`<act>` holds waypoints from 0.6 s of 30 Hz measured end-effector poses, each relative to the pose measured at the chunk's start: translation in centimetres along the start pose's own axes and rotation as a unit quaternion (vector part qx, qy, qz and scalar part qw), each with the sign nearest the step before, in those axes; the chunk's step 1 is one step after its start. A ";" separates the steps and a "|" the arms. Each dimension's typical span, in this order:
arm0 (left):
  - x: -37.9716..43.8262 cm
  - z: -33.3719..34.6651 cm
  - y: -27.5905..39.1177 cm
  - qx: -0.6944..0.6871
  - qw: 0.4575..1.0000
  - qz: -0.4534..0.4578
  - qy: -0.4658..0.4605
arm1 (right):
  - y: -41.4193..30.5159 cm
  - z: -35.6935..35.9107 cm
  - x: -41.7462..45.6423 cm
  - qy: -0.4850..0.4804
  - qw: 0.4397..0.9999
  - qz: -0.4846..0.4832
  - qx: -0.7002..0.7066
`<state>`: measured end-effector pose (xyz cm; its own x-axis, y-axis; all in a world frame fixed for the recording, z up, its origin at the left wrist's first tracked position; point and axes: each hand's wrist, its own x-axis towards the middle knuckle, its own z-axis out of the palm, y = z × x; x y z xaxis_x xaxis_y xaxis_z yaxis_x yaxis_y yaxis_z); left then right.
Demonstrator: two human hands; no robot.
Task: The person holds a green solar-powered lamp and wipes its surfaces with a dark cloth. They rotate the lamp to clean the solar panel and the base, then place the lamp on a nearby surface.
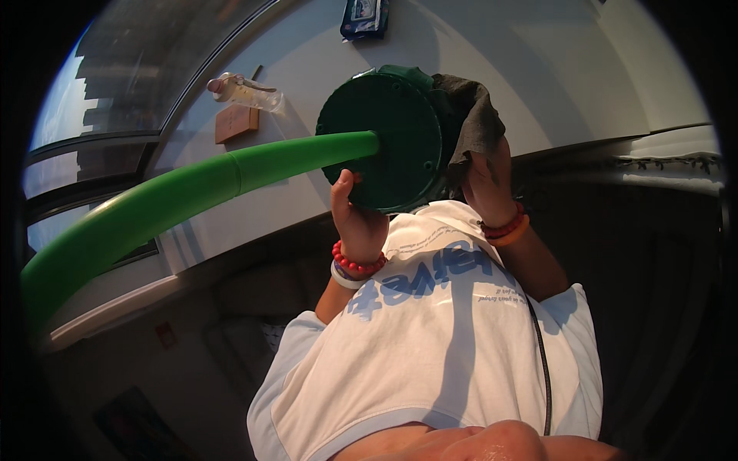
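Note:
A dark green round plastic piece [398,115] with small holes near its rim is held up in front of my chest. A thick bright green curved tube [190,178] joins its face and runs out to the far left. My left hand [360,222] grips the lower edge of the round piece, thumb on its face and fingers hidden behind. My right hand [491,184] holds a dark grey-brown cloth [481,109] against the right side of the piece; its fingers are partly covered by the cloth.
A white table or ledge [553,75] lies ahead beside a window [115,109]. On it are a clear drink bottle [248,92], a small brown box [235,122] and a dark blue wipes-type packet [365,20]. A black cable [542,351] runs down my shirt.

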<state>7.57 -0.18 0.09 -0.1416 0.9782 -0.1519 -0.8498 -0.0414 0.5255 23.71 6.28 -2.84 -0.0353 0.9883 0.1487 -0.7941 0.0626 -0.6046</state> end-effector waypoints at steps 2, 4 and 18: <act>0.0 0.0 0.1 0.000 1.000 0.010 -0.002 | -0.2 -1.1 0.3 0.036 0.999 0.016 -0.010; 0.1 -0.7 0.3 0.032 0.999 0.031 0.025 | -1.5 -0.8 0.6 0.084 0.994 0.066 0.020; 0.1 1.4 0.7 0.190 0.977 0.026 0.094 | 0.8 -1.9 4.8 -0.140 0.835 0.059 -0.528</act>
<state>7.70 0.15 1.60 -0.3010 0.9207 -0.2484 -0.5933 0.0231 0.8047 24.04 11.34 -4.14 -0.3343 0.9340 0.1262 0.1991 0.2009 -0.9592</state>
